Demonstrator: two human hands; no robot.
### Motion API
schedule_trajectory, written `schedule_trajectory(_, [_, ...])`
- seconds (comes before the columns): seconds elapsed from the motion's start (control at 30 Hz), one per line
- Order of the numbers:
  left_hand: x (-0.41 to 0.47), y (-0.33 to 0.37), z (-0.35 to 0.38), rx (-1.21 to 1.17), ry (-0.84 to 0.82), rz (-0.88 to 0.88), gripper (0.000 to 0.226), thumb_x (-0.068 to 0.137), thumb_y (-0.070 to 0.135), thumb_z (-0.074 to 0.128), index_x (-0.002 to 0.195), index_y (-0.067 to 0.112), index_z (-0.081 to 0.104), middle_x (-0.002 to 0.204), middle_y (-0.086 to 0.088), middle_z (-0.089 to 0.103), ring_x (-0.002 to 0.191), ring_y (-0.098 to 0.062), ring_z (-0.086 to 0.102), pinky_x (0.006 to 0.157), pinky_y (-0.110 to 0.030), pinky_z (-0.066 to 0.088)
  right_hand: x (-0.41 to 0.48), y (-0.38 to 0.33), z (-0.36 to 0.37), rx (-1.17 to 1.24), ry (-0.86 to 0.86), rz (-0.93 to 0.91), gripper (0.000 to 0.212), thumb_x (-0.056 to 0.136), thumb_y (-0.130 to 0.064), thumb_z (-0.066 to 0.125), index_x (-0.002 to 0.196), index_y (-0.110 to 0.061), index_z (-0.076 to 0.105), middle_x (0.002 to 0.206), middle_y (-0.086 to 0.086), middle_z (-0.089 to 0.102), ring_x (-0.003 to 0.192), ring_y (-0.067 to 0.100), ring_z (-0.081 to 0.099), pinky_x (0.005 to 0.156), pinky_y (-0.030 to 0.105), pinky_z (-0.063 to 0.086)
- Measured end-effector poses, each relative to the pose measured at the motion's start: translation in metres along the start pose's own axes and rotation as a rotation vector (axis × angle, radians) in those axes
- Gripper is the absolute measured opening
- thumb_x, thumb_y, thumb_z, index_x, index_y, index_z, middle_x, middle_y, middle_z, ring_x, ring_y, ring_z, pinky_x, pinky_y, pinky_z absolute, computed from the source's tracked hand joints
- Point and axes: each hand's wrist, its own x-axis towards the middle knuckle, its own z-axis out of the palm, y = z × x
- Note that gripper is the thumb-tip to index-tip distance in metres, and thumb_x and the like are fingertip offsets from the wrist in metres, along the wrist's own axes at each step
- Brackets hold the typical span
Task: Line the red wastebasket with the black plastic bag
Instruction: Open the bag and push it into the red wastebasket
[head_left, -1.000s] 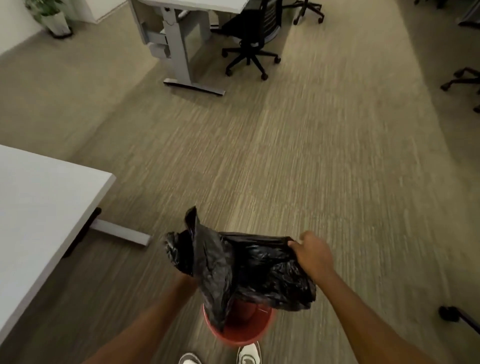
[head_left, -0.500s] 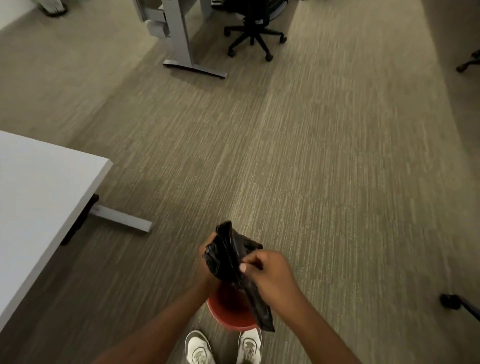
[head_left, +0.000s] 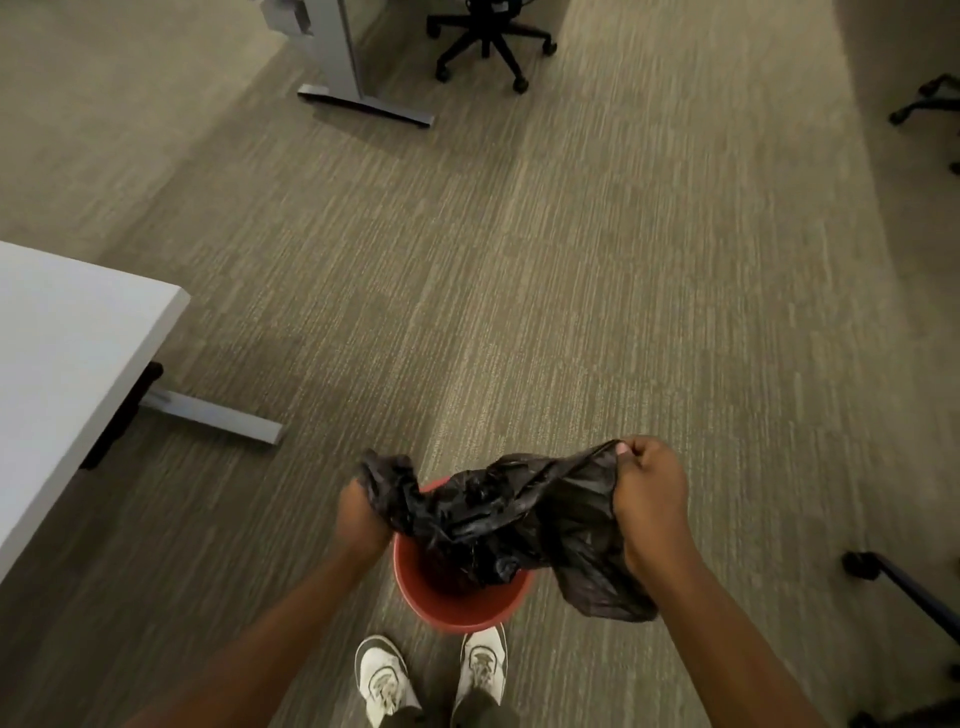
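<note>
The red wastebasket (head_left: 457, 605) stands on the carpet just in front of my shoes. Above it the crumpled black plastic bag (head_left: 519, 519) is stretched between both hands. My left hand (head_left: 361, 517) grips the bag's bunched left end over the basket's left rim. My right hand (head_left: 649, 493) pinches the bag's edge, held higher and to the right of the basket. The bag's middle sags into the basket's mouth, and a loose fold hangs outside its right side. Most of the basket's inside is hidden by the bag.
A white desk (head_left: 67, 358) with a grey foot (head_left: 213, 418) stands at the left. Farther off are another desk's leg (head_left: 343, 67) and a black office chair's base (head_left: 491, 44). A dark chair leg (head_left: 904, 587) reaches in at the right. Patterned carpet lies ahead.
My hands, close together on the bunched bag half a second ago, have pulled apart. The right hand went right and up, spreading the bag over the basket. The view has tilted down.
</note>
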Motion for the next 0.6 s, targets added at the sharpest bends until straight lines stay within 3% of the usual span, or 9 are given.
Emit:
schedule_trajectory(0.07, [0.004,-0.015,-0.009,-0.005,0.003,0.012,0.021,0.083,0.013,0.047,0.072,0.003,0.063,0.067,-0.013,0.064,0.062,-0.019,0.063,0.057,-0.039,0.052,0.003,0.003,-0.005,-0.025,0.026,-0.016,0.019,0.095,-0.016,0.044,0.087,-0.009,0.06,0.082,0.013,0.065,0.078,0.03,0.063,0.07,0.041,0.052])
schedule_trajectory(0.17, [0.008,-0.027,-0.023,-0.166,0.058,-0.085,0.033,0.092,-0.003,0.043,0.072,0.011,0.065,0.073,-0.015,0.069,0.06,-0.012,0.064,0.056,-0.031,0.049,-0.001,0.004,-0.004,-0.045,-0.029,-0.046,0.018,0.094,-0.018,0.045,0.083,-0.013,0.058,0.078,0.011,0.064,0.072,0.029,0.061,0.066,0.042,0.051])
schedule_trajectory(0.23, [0.006,-0.029,-0.03,-0.266,0.143,-0.281,0.035,0.1,0.019,0.033,0.091,0.011,0.067,0.1,-0.018,0.07,0.08,-0.019,0.066,0.069,-0.037,0.05,-0.007,0.006,0.002,-0.057,-0.049,-0.052,0.017,0.093,-0.018,0.045,0.083,-0.014,0.058,0.077,0.009,0.064,0.069,0.026,0.061,0.063,0.04,0.05])
schedule_trajectory(0.3, [-0.001,-0.025,-0.031,-0.228,0.241,-0.428,0.058,0.098,0.051,0.02,0.122,0.009,0.052,0.131,-0.017,0.053,0.115,-0.03,0.054,0.096,-0.051,0.044,-0.015,0.014,0.008,-0.065,-0.066,-0.048,0.016,0.093,-0.019,0.045,0.083,-0.015,0.057,0.075,0.006,0.062,0.067,0.023,0.059,0.061,0.038,0.048])
schedule_trajectory(0.33, [-0.009,-0.02,-0.028,-0.191,0.341,-0.438,0.064,0.094,0.059,0.018,0.119,0.009,0.049,0.126,-0.017,0.052,0.115,-0.031,0.05,0.1,-0.055,0.041,-0.021,0.018,0.012,-0.062,-0.074,-0.047,0.016,0.094,-0.02,0.045,0.083,-0.016,0.056,0.074,0.006,0.061,0.067,0.023,0.059,0.061,0.038,0.048])
schedule_trajectory(0.4, [-0.031,-0.003,-0.015,-0.12,0.535,-0.388,0.064,0.081,0.07,0.022,0.094,0.012,0.048,0.098,-0.017,0.052,0.09,-0.029,0.05,0.087,-0.054,0.047,-0.033,0.029,0.021,-0.021,-0.091,-0.03,0.015,0.094,-0.02,0.045,0.084,-0.017,0.054,0.078,0.007,0.062,0.072,0.024,0.062,0.064,0.039,0.052])
schedule_trajectory(0.43, [-0.043,0.003,-0.005,-0.083,0.548,-0.414,0.068,0.077,0.072,0.026,0.097,0.011,0.048,0.097,-0.02,0.053,0.087,-0.029,0.05,0.082,-0.054,0.048,-0.039,0.035,0.026,0.017,-0.101,-0.008,0.014,0.095,-0.019,0.045,0.084,-0.016,0.054,0.08,0.009,0.063,0.075,0.025,0.064,0.066,0.041,0.054])
schedule_trajectory(0.5, [-0.063,0.001,0.024,-0.11,0.388,-0.659,0.083,0.079,0.072,0.037,0.126,0.004,0.04,0.125,-0.026,0.052,0.105,-0.038,0.055,0.085,-0.052,0.051,-0.05,0.047,0.034,0.096,-0.132,0.044,0.015,0.095,-0.019,0.044,0.086,-0.016,0.055,0.086,0.014,0.065,0.081,0.03,0.065,0.072,0.047,0.057])
schedule_trajectory(0.6, [-0.075,-0.005,0.063,-0.627,-0.074,-0.975,0.081,0.079,0.066,0.052,0.134,0.008,0.045,0.134,-0.023,0.054,0.114,-0.042,0.056,0.089,-0.054,0.052,-0.064,0.061,0.044,0.173,-0.171,0.072,0.018,0.096,-0.018,0.043,0.084,-0.021,0.055,0.089,0.018,0.064,0.084,0.035,0.063,0.076,0.052,0.054])
